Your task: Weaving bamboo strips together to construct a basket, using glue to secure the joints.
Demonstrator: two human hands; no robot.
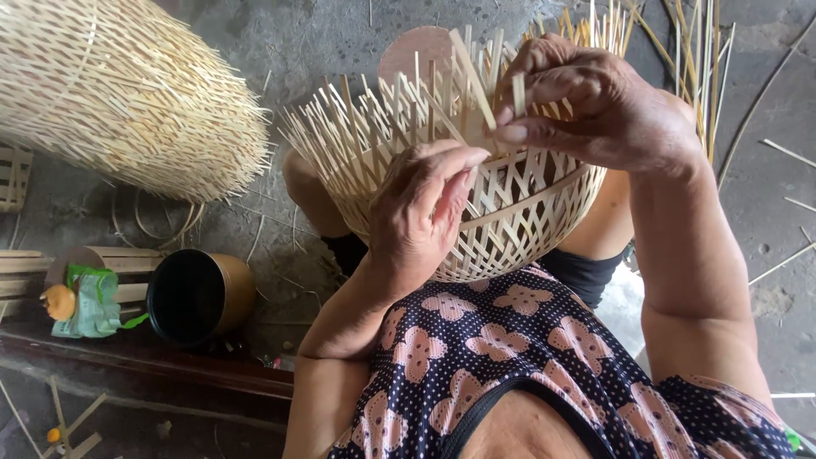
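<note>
Your left hand (421,217) lies curled over the near wall of the half-woven bamboo basket (501,229) in your lap, fingers pressing its lattice. Your right hand (595,106) sits on the basket's far rim, thumb and fingers pinched shut on one loose bamboo strip (474,78) standing up from the weave. Taking the basket as the landmark: a large stack of finished baskets (119,93) lies well to its left on the concrete floor (323,51). Below that stack, left of the basket, a dark round tin (200,296) lies on its side. Further left sits a crumpled green bag (92,302). Loose bamboo slivers (786,153) lie scattered right of the basket.
</note>
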